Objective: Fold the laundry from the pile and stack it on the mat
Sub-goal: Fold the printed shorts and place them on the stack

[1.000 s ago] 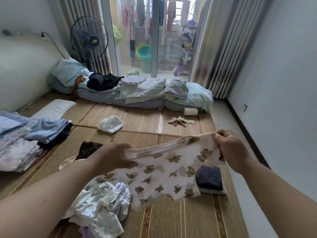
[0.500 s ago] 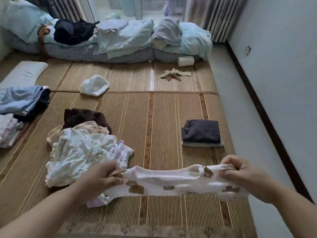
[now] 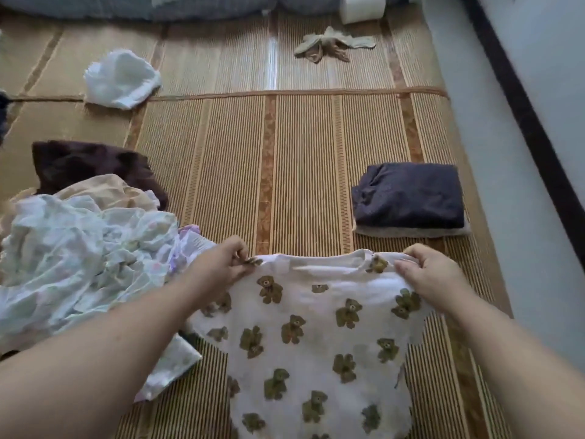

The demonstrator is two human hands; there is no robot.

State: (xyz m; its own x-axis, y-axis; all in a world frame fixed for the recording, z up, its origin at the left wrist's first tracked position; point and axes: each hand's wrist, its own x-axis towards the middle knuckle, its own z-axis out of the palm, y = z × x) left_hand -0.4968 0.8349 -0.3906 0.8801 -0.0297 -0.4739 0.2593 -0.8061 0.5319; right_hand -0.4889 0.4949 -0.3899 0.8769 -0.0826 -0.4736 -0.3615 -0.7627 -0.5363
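Both arms stretched forward, left hand (image 3: 225, 267) and right hand (image 3: 432, 274) each pinching a far corner of the one bear-print shirt (image 3: 316, 346), which lies flat on the mat (image 3: 300, 172) running back toward the camera. One crumpled pile (image 3: 82, 258) just left, one folded stack (image 3: 408, 198) of two pieces far right

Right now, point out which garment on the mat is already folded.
The dark navy garment, a neat rectangle atop a grey piece near the right hand. The bear-print top lies spread flat, the pile is crumpled.
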